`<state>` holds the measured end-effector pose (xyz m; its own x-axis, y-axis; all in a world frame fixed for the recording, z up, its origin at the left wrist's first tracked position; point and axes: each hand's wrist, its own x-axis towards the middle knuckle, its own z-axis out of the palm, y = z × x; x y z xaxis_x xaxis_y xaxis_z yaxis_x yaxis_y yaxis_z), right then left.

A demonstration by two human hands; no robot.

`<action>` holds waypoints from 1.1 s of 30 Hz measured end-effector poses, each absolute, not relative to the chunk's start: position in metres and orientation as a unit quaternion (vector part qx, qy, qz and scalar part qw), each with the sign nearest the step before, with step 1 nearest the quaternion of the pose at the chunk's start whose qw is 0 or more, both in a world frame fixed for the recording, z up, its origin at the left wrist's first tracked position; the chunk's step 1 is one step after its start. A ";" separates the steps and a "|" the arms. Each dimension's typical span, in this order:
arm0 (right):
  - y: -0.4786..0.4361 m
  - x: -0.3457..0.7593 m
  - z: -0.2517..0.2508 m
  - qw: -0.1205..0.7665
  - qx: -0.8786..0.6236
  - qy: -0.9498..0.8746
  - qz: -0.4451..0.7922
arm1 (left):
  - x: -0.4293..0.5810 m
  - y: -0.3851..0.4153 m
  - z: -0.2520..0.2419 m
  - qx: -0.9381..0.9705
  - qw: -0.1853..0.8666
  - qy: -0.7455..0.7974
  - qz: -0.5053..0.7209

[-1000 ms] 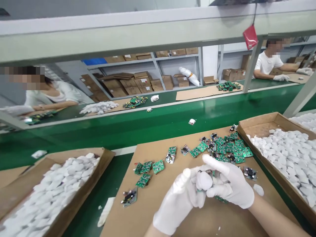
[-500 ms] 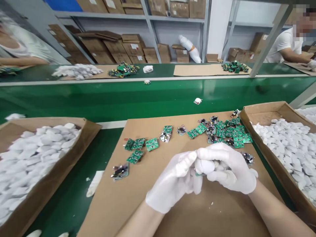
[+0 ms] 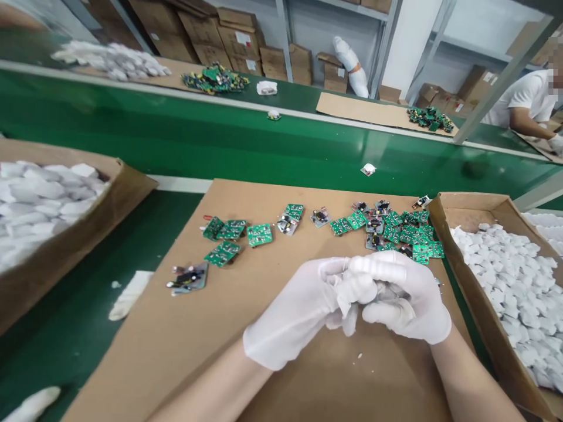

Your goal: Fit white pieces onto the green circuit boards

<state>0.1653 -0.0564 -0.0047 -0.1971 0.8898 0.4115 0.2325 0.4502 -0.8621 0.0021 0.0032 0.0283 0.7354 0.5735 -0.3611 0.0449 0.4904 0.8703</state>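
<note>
Both of my hands wear white gloves and meet over the brown cardboard sheet (image 3: 185, 346). My left hand (image 3: 294, 313) and my right hand (image 3: 404, 299) are closed together around a small white plastic part (image 3: 358, 290), which the fingers mostly hide. Small green circuit boards (image 3: 396, 231) lie scattered on the cardboard just beyond my hands. More boards (image 3: 229, 234) lie to the left.
A cardboard box of white plastic shells (image 3: 519, 275) stands at the right. Another such box (image 3: 39, 199) is at the left. A green conveyor belt (image 3: 220, 146) runs behind, with a white piece (image 3: 368, 169) on it. A person in white (image 3: 523, 97) works at the far right.
The camera has tilted down and to the left. My right forefinger has curled in, and both hands have closed tighter over the white part.
</note>
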 end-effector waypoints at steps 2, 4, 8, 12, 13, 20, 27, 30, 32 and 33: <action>-0.057 0.168 -0.002 0.517 -0.380 -0.690 0.334 | 0.002 0.004 0.027 0.487 0.795 0.318 0.170; -0.058 0.168 0.002 0.532 -0.391 -0.674 0.330 | 0.000 0.003 0.027 0.488 0.797 0.302 0.186; -0.062 0.160 0.006 0.543 -0.443 -0.633 0.328 | -0.004 0.001 0.028 0.471 0.810 0.277 0.214; -0.066 0.154 0.002 0.568 -0.456 -0.634 0.260 | -0.005 0.000 0.027 0.460 0.821 0.269 0.203; -0.067 0.154 0.000 0.564 -0.466 -0.636 0.246 | -0.005 0.000 0.026 0.458 0.824 0.267 0.203; -0.067 0.158 -0.006 0.536 -0.462 -0.656 0.262 | -0.007 0.002 0.024 0.437 0.832 0.277 0.200; -0.056 0.157 0.013 0.505 -0.334 -0.700 0.379 | -0.011 0.004 0.027 0.386 0.867 0.264 0.174; -0.056 0.158 0.009 0.504 -0.355 -0.688 0.383 | -0.009 0.005 0.028 0.367 0.874 0.262 0.182; -0.057 0.159 0.007 0.506 -0.378 -0.668 0.393 | -0.009 0.005 0.028 0.366 0.874 0.260 0.186; -0.058 0.159 0.006 0.504 -0.379 -0.661 0.407 | -0.009 0.004 0.029 0.373 0.872 0.258 0.186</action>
